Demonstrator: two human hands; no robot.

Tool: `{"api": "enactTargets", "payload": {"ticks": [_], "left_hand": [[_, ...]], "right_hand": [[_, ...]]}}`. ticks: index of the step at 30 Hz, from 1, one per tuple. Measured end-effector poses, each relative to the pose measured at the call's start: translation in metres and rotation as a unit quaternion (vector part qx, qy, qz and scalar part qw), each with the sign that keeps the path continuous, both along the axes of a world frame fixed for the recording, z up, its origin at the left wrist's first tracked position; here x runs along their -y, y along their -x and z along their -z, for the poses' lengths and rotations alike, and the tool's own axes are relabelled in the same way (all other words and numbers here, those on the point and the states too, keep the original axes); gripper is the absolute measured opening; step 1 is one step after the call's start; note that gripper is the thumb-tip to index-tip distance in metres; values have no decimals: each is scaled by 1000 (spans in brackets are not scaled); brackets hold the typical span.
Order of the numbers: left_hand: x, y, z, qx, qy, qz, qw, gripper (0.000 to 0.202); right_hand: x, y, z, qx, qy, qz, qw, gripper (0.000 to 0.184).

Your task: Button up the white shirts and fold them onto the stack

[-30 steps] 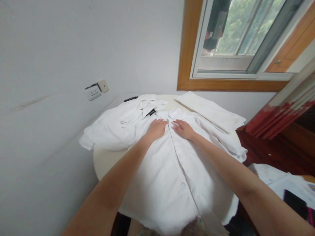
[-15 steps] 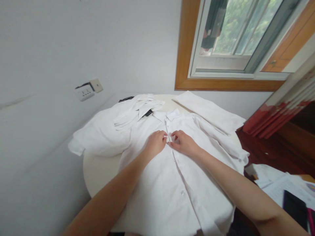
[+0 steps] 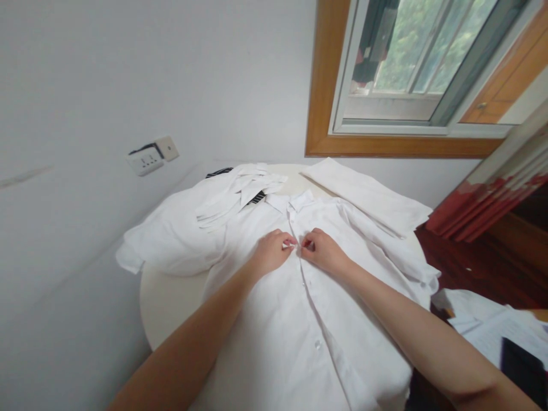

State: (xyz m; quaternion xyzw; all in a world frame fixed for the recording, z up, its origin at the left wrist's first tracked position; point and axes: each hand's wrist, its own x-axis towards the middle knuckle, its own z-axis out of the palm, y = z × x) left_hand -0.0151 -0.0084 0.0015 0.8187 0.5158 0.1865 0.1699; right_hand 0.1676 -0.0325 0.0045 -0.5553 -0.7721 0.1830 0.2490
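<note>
A white button-up shirt [image 3: 295, 319] lies front-up across a round white table [image 3: 165, 299], collar pointing away from me. My left hand [image 3: 270, 253] and my right hand [image 3: 323, 250] meet at the shirt's button placket [image 3: 298, 245], just below the collar. Each hand's fingers are curled and pinching the placket's edge from its own side. A small white button [image 3: 317, 344] shows lower down the placket.
A second white garment [image 3: 188, 228] with a black striped part [image 3: 257, 197] is heaped at the table's left. A folded white cloth [image 3: 363, 194] lies at the back right. A wall socket [image 3: 145, 161], a wood-framed window [image 3: 411, 80], papers [image 3: 492, 325] and a red-patterned cloth [image 3: 488, 205] surround the table.
Both hands went from lying flat on the shirt's chest to curling and pinching the placket, and slid slightly toward me. The view shifted a little to the right.
</note>
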Motion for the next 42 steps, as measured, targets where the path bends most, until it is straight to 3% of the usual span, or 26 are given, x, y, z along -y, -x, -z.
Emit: {"api": "enactTargets", "payload": {"ticks": [10, 16, 19, 25, 36, 42], "left_hand": [[8, -10, 0, -36, -39, -25, 998, 14], [12, -14, -6, -80, -34, -27, 996, 13], [15, -15, -7, -105, -60, -19, 992, 13], [17, -15, -7, -126, -68, 11, 990, 21], [-7, 2, 4, 76, 52, 19, 996, 25], [-7, 1, 6, 83, 70, 8, 994, 26]], "right_hand": [[-3, -7, -3, -45, 29, -11, 998, 10], [-8, -10, -1, -146, 73, -13, 987, 7], [-9, -10, -1, -239, 117, 1, 964, 9], [-6, -1, 6, -408, 229, 20, 884, 15], [-8, -1, 12, -402, 274, 11, 874, 10], [-7, -1, 11, -407, 240, 14, 881, 15]]}}
